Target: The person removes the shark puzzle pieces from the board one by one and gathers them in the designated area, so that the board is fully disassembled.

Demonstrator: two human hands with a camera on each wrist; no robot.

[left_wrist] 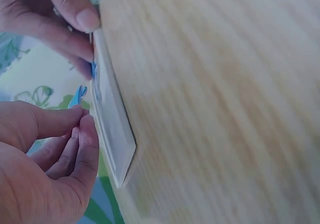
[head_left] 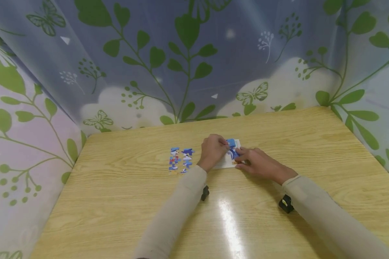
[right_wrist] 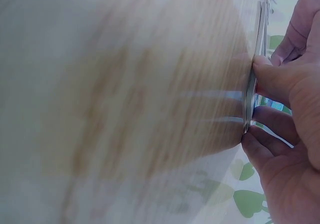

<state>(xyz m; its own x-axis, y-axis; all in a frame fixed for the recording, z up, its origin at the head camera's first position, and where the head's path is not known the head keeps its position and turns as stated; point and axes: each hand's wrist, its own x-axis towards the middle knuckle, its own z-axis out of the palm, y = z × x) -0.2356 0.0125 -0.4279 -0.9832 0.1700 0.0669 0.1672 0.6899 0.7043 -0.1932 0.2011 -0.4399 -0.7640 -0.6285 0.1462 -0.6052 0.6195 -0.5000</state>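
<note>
A small blue jigsaw piece (left_wrist: 78, 97) is pinched between the thumb and forefinger of my left hand (head_left: 212, 151), just over the puzzle board. The white puzzle board (head_left: 225, 164) lies flat on the table, with blue picture pieces (head_left: 231, 144) on its right part. My right hand (head_left: 258, 163) holds the board at its right side, thumb at the near edge and fingers bent onto it, as the right wrist view shows. The left hand hides the board's left part in the head view.
Loose jigsaw pieces (head_left: 187, 163), blue, white and red, lie in two columns left of the board. The wooden table (head_left: 123, 201) meets a leaf-patterned curtain (head_left: 188, 72) at the back. Black wrist cameras (head_left: 286, 204) hang under the sleeves.
</note>
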